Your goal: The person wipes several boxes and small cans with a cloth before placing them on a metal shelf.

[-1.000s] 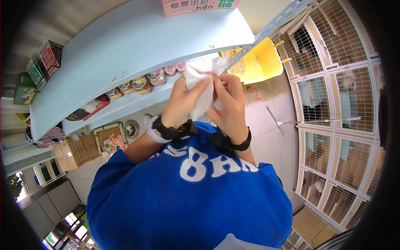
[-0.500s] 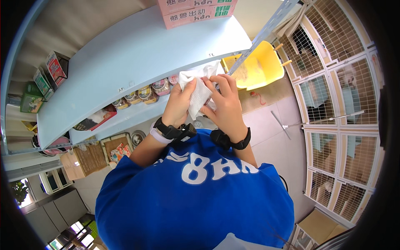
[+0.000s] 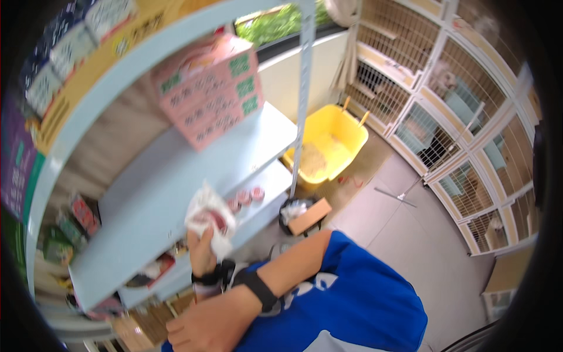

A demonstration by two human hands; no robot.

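My left hand point(image 3: 201, 253) is closed on a crumpled white tissue point(image 3: 205, 202) with a reddish item point(image 3: 215, 220) partly wrapped in it, held over the front of the pale blue shelf point(image 3: 152, 193). My right hand point(image 3: 199, 325) is lower, stretched leftward across my left forearm, its fingers loosely bent and apart, with nothing visible in them. Small pink-lidded jars point(image 3: 257, 193) stand on the lower shelf, just right of the tissue.
Stacked pink boxes point(image 3: 211, 100) sit on the shelf beside a metal upright point(image 3: 304, 88). A yellow tub point(image 3: 325, 149), a black bin point(image 3: 299, 220) and a long-handled floor tool point(image 3: 396, 195) are beyond. Wire-fronted cages point(image 3: 469, 176) with animals line the right.
My view has swung leftward and up the shelving. My right hand has left the tissue and dropped down-left across my left arm; my left hand still holds the tissue.
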